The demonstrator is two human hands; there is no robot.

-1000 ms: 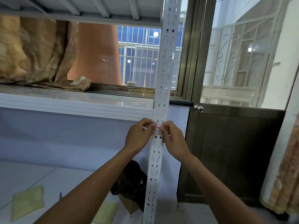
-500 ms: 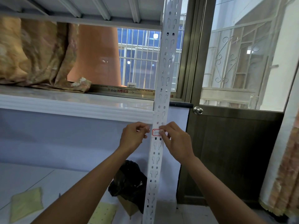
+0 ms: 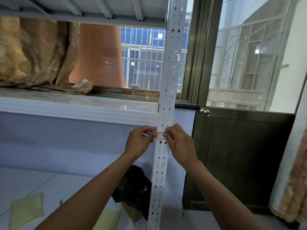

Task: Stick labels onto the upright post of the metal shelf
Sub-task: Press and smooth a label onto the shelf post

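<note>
The white slotted upright post [image 3: 167, 80] of the metal shelf runs from top to floor in the middle of the view. A small white label with a red border [image 3: 160, 136] lies flat on the post's face at waist height. My left hand [image 3: 138, 141] is at the label's left edge, its fingertips touching it, with a small white paper strip [image 3: 146, 134] pinched between thumb and forefinger. My right hand [image 3: 179, 143] has its fingertips closed on the label's right edge, covering part of it.
A shelf beam [image 3: 83, 17] crosses overhead. A white window ledge [image 3: 74, 108] with bunched curtain fabric [image 3: 36, 55] lies left. A dark door [image 3: 240, 155] with a knob [image 3: 204, 112] stands right. A black bag [image 3: 132, 185] and yellow cloths [image 3: 26, 209] lie on the floor.
Half a second ago my left hand had drawn away to the left, leaving the label bare on the post. It has now come back to the label's left edge. My right hand stayed.
</note>
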